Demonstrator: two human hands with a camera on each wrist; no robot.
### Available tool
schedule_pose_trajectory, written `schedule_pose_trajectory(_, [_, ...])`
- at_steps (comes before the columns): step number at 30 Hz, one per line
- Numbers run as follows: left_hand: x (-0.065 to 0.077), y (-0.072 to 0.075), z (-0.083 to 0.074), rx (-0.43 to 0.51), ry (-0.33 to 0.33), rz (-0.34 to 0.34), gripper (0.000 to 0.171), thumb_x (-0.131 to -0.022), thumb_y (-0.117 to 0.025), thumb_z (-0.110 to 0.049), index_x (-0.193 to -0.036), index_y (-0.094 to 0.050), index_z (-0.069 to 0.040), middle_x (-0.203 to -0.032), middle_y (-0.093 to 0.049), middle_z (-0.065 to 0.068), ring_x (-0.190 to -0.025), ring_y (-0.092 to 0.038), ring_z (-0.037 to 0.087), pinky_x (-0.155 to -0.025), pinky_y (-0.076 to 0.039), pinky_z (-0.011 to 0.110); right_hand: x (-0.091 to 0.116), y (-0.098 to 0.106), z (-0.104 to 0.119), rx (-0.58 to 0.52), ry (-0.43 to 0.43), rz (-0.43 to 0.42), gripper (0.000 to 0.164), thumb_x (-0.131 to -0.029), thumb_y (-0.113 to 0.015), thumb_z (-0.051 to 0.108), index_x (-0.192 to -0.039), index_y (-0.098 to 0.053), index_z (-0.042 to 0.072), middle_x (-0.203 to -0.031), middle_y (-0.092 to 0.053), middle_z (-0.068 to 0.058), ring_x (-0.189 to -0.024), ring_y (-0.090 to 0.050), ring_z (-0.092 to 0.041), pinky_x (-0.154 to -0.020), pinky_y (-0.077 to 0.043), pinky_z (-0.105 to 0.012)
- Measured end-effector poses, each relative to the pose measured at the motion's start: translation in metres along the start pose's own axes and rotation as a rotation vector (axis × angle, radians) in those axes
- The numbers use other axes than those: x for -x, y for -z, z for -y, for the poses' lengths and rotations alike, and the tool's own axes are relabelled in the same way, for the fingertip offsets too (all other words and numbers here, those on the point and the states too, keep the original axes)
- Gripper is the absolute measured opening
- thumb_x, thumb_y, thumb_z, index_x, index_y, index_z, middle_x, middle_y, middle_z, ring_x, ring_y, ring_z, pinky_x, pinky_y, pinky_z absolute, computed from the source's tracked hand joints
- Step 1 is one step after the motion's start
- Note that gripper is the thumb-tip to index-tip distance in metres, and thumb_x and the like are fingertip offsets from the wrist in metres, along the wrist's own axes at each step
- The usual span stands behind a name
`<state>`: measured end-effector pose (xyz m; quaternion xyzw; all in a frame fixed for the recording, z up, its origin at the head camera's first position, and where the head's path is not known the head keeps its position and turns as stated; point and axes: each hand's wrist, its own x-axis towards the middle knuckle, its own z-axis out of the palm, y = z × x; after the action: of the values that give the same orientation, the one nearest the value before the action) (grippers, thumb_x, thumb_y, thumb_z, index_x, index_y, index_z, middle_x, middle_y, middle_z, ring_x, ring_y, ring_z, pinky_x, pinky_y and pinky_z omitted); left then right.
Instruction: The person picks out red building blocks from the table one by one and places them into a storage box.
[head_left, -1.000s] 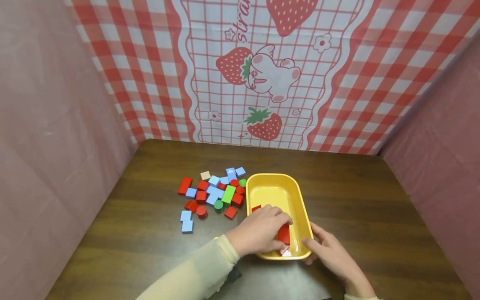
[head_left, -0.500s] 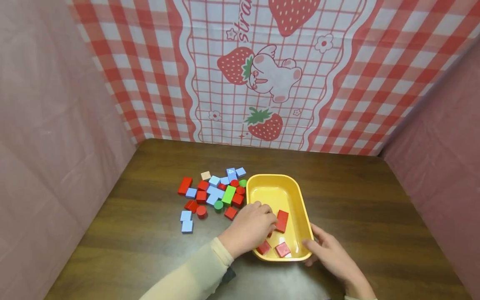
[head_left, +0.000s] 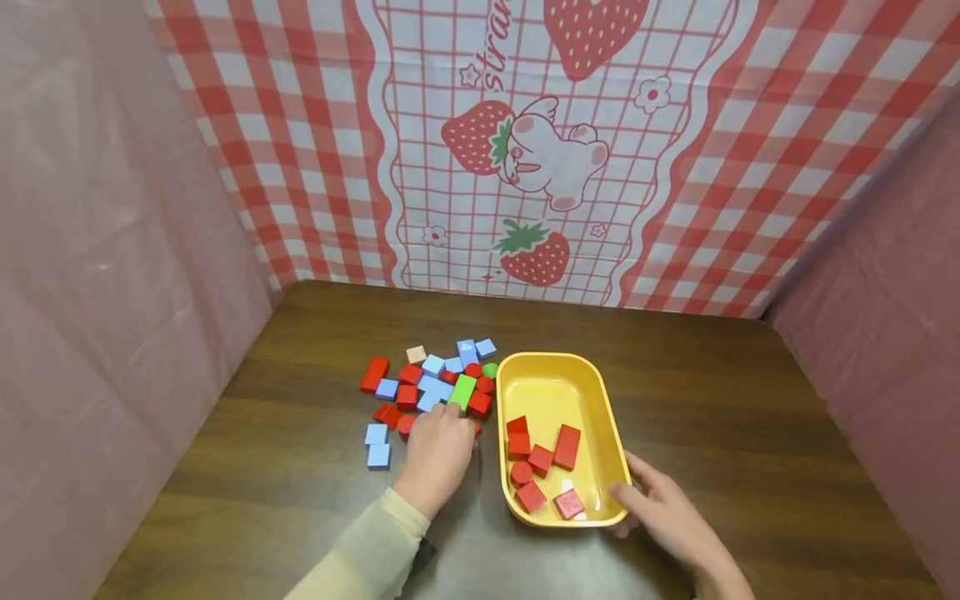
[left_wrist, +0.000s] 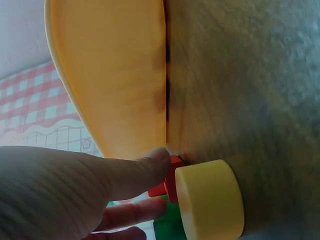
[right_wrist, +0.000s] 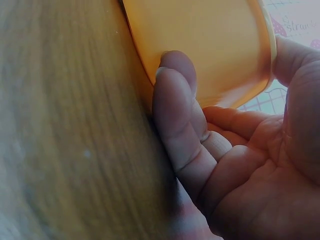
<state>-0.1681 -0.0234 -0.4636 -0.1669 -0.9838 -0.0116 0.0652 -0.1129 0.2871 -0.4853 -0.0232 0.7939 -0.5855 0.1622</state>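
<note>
My left hand (head_left: 437, 457) reaches down at the near edge of the loose blocks, left of the yellow tray. In the left wrist view its thumb and a finger lie on either side of a red block (left_wrist: 172, 177), seeming to pinch it. A yellow cylinder (left_wrist: 212, 200) partly hides the block, with a green cylinder (left_wrist: 169, 220) beside it. My right hand (head_left: 666, 512) grips the near right corner of the yellow tray (head_left: 609, 417), thumb over the rim and fingers against the outside. Several red blocks (head_left: 567, 447) lie inside the tray's near half.
Blue blocks (head_left: 377, 446), more red blocks (head_left: 375, 375), a light green block (head_left: 462, 392) and a tan block (head_left: 416, 356) lie scattered left of the tray on the brown table (head_left: 712, 400). A checked strawberry cloth (head_left: 525, 167) hangs behind, with pink cloth at both sides.
My left hand has left the tray, moving left to the loose blocks. The red blocks it covered inside the tray now show. The right hand keeps its hold on the tray.
</note>
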Motion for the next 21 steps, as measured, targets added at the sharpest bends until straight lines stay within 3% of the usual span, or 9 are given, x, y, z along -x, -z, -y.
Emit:
schedule_pose_trajectory(6, [0.001,-0.004,-0.002,0.044,0.01,0.019,0.017,-0.079,-0.084,-0.029,-0.089,-0.08,-0.016,-0.073,-0.069,0.001,-0.066,-0.05,0.021,-0.054,-0.047,0.031,0.0,0.0,0.0,0.01,-0.014,-0.012,0.061,-0.097,-0.059,0.012,-0.15,-0.031,-0.001,-0.081,-0.069,-0.02,-0.057,-0.063,-0.036,-0.055,-0.058,-0.039])
schedule_pose_trajectory(9, [0.002,-0.004,-0.001,0.055,0.025,-0.005,0.016,-0.081,-0.081,-0.025,-0.092,-0.078,-0.014,-0.072,-0.069,0.002,-0.065,-0.05,0.02,-0.053,-0.046,0.03,-0.001,0.0,0.001,0.01,0.006,0.004,0.061,-0.098,-0.059,0.012,-0.15,-0.03,-0.003,-0.081,-0.069,-0.02,-0.057,-0.062,-0.036,-0.055,-0.058,-0.04])
schedule_pose_trajectory(14, [0.007,0.016,-0.005,0.135,0.045,-0.079,0.028,-0.081,-0.081,-0.025,-0.105,-0.072,-0.015,-0.09,-0.071,0.002,-0.074,-0.052,0.018,-0.063,-0.052,0.032,-0.001,0.0,0.0,0.003,0.025,0.015,0.061,-0.098,-0.059,0.012,-0.149,-0.03,-0.004,-0.082,-0.069,-0.02,-0.057,-0.063,-0.036,-0.055,-0.058,-0.041])
schedule_pose_trajectory(17, [0.012,0.035,-0.019,0.278,-0.066,-0.08,0.035,-0.081,-0.082,-0.025,-0.113,-0.07,-0.017,-0.101,-0.069,-0.002,-0.081,-0.05,0.014,-0.069,-0.052,0.029,-0.001,0.0,0.0,0.003,0.014,-0.002,0.059,-0.097,-0.059,0.012,-0.149,-0.033,-0.001,-0.08,-0.069,-0.019,-0.056,-0.063,-0.035,-0.054,-0.058,-0.041])
schedule_pose_trajectory(21, [0.014,0.044,-0.043,0.354,-0.35,-0.015,0.029,-0.086,-0.076,-0.023,-0.114,-0.07,-0.02,-0.103,-0.068,-0.009,-0.085,-0.049,0.01,-0.074,-0.048,0.024,-0.001,0.0,-0.001,0.002,0.028,0.004,0.059,-0.097,-0.059,0.011,-0.149,-0.033,-0.002,-0.08,-0.069,-0.02,-0.056,-0.062,-0.035,-0.054,-0.058,-0.04])
